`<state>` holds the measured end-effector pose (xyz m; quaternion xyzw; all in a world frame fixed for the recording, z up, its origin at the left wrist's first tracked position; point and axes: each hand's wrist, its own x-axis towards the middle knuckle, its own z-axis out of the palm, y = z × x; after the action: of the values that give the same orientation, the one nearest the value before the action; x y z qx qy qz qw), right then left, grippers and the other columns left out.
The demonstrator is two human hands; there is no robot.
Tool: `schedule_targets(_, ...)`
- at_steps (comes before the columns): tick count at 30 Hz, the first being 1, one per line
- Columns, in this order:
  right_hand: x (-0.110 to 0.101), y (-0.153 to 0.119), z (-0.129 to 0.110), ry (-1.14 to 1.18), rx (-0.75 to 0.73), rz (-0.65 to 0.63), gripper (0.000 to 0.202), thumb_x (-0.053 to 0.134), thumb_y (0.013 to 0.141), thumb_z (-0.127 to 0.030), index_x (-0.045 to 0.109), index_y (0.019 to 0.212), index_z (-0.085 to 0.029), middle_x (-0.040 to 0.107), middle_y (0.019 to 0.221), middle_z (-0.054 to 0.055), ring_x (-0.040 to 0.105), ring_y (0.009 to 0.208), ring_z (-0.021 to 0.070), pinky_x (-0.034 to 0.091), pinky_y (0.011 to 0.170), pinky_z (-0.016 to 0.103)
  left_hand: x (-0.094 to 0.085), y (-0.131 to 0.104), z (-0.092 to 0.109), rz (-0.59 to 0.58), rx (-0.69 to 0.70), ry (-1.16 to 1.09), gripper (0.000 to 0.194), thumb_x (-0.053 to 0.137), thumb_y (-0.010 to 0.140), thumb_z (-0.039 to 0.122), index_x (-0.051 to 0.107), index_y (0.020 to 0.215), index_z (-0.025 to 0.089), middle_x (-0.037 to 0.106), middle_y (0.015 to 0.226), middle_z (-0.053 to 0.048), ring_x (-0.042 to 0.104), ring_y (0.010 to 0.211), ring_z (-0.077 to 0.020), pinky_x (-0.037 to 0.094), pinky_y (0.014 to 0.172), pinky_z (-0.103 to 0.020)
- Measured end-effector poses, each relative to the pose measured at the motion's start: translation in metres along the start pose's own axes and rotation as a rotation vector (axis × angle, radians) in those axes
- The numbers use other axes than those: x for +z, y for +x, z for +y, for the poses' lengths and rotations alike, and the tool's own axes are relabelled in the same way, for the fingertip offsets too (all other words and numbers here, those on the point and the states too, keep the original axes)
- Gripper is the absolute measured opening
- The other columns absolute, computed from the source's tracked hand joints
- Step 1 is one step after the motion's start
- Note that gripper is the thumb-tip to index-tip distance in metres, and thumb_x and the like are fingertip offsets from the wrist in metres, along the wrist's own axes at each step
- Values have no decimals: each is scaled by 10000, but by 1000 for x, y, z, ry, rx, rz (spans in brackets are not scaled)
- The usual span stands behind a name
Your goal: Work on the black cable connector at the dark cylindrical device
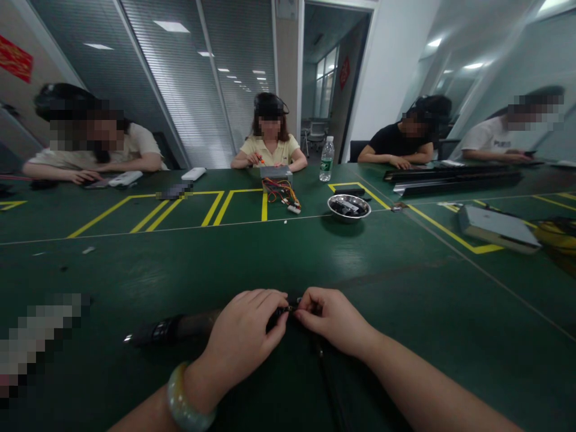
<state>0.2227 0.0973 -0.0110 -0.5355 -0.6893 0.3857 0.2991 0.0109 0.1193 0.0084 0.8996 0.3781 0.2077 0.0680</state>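
Observation:
A black electric screwdriver (162,331), with a ribbed collar and a silver tip pointing left, lies low over the green table. My left hand (249,321) is closed around its rear part, and the covered stretch is hidden. A bangle circles that wrist. Close by on the right, my right hand (330,315) pinches at a small dark piece with a metallic glint, right at the end that my left fingers hold. Its kind is too small to tell. A black cable (326,366) runs from under my right hand toward the near table edge.
Ahead stand a metal bowl (348,207) with dark parts, a water bottle (326,159) and a power supply (275,174) with coloured wires. Black metal rails (450,180) and a grey case (497,228) lie right. Several people sit around the table (225,258).

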Motion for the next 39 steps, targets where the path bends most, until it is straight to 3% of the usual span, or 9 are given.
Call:
schedule_targets(25, -4, -1, -7, -109, 23, -35, 186, 567, 924, -324, 679, 853, -195, 666, 720, -14, 571, 630, 119, 357, 570, 218, 1, 0, -2, 7, 18, -5, 154, 567, 888, 247, 639, 1023, 230, 700, 1023, -35, 653, 949, -226, 514, 853, -409)
schedule_targets(39, -3, -3, -4, -27, 48, -20, 183, 604, 902, -333, 680, 823, -187, 671, 699, -19, 587, 619, 114, 385, 567, 211, -1, -1, 0, 11, 30, 9, 163, 574, 874, 247, 654, 1015, 230, 707, 1022, -35, 661, 952, -228, 529, 844, -404)
